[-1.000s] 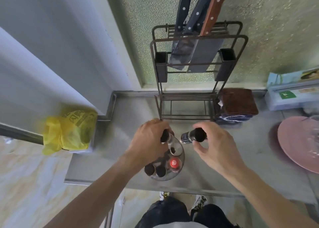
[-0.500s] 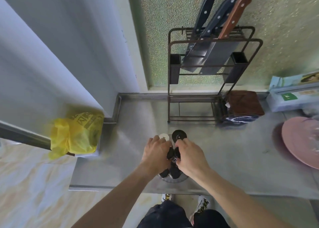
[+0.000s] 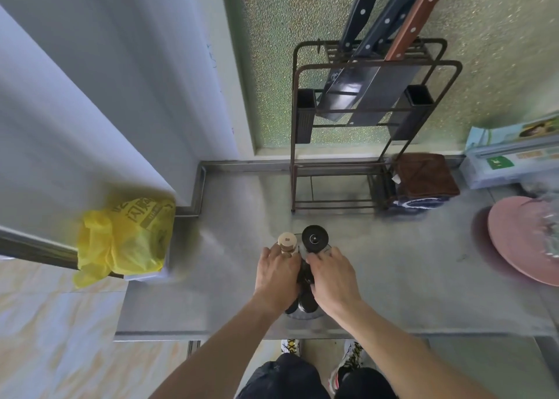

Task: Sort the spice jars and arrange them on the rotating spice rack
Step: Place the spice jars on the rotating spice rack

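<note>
Both hands — left (image 3: 276,277), right (image 3: 332,279) — curl around dark round-capped jars (image 3: 305,299) on the round rack (image 3: 304,313); grip hidden, cannot tell.

Head camera looks steeply down, close over the counter (image 3: 230,277).

Spice rack (image 3: 304,313) sits at the surface's (image 3: 230,265) front edge under both hands. Knife rack (image 3: 375,132) stands behind it, folded cloths (image 3: 423,181) to its right, plate (image 3: 520,241) far right, bag (image 3: 127,238) off left.
</note>
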Available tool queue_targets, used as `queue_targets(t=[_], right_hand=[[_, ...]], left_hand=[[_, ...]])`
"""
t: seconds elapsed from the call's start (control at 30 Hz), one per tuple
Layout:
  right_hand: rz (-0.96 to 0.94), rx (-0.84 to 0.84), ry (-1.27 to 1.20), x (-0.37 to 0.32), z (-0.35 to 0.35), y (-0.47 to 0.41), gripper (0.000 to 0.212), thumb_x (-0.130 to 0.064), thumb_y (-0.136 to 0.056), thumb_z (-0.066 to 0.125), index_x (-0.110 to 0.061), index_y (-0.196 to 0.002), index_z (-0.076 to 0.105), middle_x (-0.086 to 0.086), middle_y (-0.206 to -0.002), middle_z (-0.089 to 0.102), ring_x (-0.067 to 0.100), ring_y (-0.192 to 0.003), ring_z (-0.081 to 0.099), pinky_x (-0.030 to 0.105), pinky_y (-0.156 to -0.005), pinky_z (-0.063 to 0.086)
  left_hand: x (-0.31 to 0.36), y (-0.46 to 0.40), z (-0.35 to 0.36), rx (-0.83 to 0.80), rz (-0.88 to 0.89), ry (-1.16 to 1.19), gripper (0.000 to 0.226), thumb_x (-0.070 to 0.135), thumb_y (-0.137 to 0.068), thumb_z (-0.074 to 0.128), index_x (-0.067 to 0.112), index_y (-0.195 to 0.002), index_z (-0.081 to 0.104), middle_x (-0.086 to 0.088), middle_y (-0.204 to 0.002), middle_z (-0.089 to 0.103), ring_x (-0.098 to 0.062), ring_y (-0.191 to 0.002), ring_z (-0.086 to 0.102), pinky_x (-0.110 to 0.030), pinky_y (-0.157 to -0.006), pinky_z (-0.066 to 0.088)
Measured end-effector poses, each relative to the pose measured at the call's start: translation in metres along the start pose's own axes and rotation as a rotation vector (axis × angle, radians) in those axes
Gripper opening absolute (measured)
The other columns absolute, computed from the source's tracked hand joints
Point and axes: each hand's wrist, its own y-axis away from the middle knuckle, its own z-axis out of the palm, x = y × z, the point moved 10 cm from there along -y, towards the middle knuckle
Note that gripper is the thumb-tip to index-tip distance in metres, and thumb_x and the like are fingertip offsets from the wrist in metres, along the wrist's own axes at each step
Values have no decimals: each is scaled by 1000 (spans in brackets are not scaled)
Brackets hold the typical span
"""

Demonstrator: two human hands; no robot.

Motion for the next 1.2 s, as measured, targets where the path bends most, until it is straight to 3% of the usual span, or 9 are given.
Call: queue_targets(t=[0.1, 0.2, 0.37, 0.57, 0.73, 0.87, 0.93, 1.07, 1.2], right_hand=[[0, 45, -91, 6, -13, 7, 34, -37, -78, 75, -26, -108, 63, -6, -103, 69, 21, -99, 56, 33, -84, 49], [67, 234, -257, 33, -47, 21, 24, -47, -90, 62, -27, -102, 64, -12, -96, 65, 12, -90, 57, 27, -77, 51], [405, 220, -523, 114, -33, 37, 30, -30, -104, 37, -16, -95, 63, 1, -90, 68, 21, -84, 63, 30, -69, 39], [684, -164, -746, 141, 90, 50, 23, -13, -98, 43, -21, -113, 58, 4, -104, 69, 26, -87, 72, 43, -82, 58], [786, -135, -1105, 117, 123, 51, 15, -14, -101, 49, -19, -107, 61, 8, -90, 72, 25, -70, 74, 38, -68, 63], [711, -164, -1038, 119, 130, 40, 16, -9, -93, 62, -21, -104, 65, 10, -99, 71, 27, -81, 72, 45, -68, 63], [624, -198, -919, 118, 129, 33, 17, -14, -86, 72, -20, -101, 66, 11, -99, 74, 27, -84, 72, 45, -75, 62], [459, -243, -615, 112, 114, 18, 34, -25, -70, 86, -15, -99, 72, -1, -93, 78, 22, -88, 72, 27, -80, 55], [433, -244, -635, 103, 112, 7, 22, -24, -69, 86, -23, -84, 71, -13, -71, 71, 9, -68, 68, 7, -61, 50]], left_hand=[[-4, 1, -4, 16, 9, 35, 34, 41, -79, 65, 28, -110, 64, 5, -108, 68, -22, -105, 55, -34, -92, 36], [-20, 6, -26, 133, -10, 98, 41, 58, -81, 59, 27, -107, 67, 8, -102, 70, -19, -98, 59, -33, -88, 46], [-85, 11, -44, 287, -229, 371, 23, 39, -98, 50, 25, -107, 66, 5, -102, 68, -20, -94, 64, -34, -76, 55], [-127, -6, 50, -138, -420, 385, 40, 11, -99, 41, 20, -135, 54, -14, -130, 59, -33, -116, 59, -40, -99, 47], [-113, -14, 88, -336, -328, 445, 48, 7, -98, 42, 23, -142, 50, -10, -134, 61, -29, -124, 56, -32, -102, 41], [-114, -18, 94, -383, -334, 576, 47, 8, -94, 53, 27, -137, 54, -5, -130, 64, -26, -117, 61, -33, -100, 49], [-111, -18, 94, -392, -305, 583, 50, 15, -89, 66, 27, -136, 56, -1, -127, 66, -22, -117, 61, -24, -97, 46], [-113, -17, 93, -317, -321, 605, 46, 10, -86, 65, 23, -130, 62, -2, -125, 66, -20, -116, 60, -18, -89, 40], [-127, -11, 89, -252, -385, 663, 39, 11, -87, 64, 23, -123, 67, 0, -118, 68, -18, -107, 61, -22, -87, 46]])
